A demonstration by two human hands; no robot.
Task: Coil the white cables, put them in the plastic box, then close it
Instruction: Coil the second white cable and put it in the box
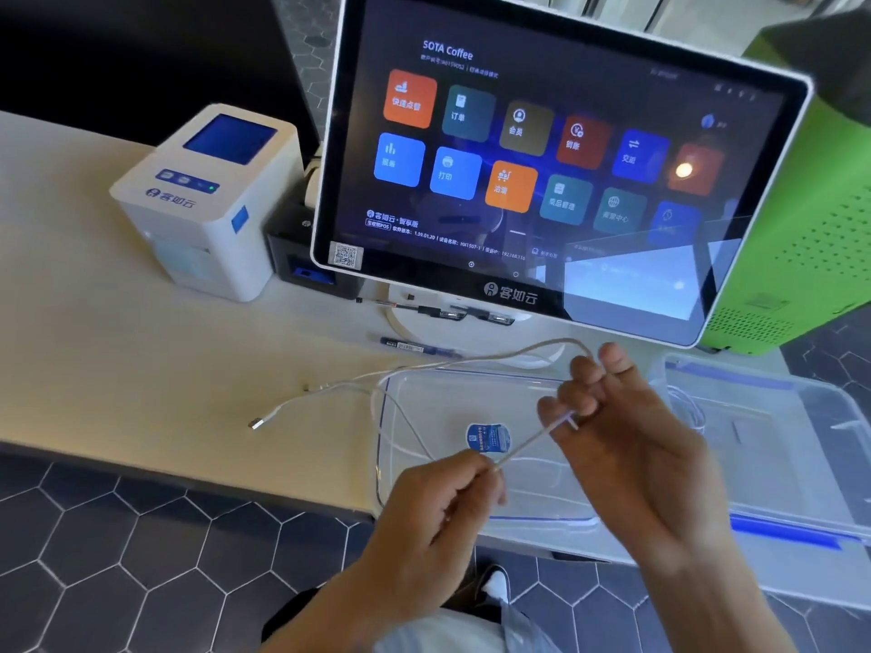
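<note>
Left hand (443, 506) nearest, pinching white cable (452, 365); right hand (627, 426) pinches its end between fingers. Cable trails over lid (471, 393) onto worktop (141, 360). Risk: loose USB plug (257, 422) snags lid rim, loops tangle. Plastic box (801, 417) open, right.

Printer (207, 195) left of screen (542, 153), lid (471, 417) before screen, plastic box (777, 440) right of lid

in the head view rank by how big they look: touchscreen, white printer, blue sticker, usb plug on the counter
1. touchscreen
2. white printer
3. blue sticker
4. usb plug
The gaps are wide, so nearness to the camera does not change the order.
</note>
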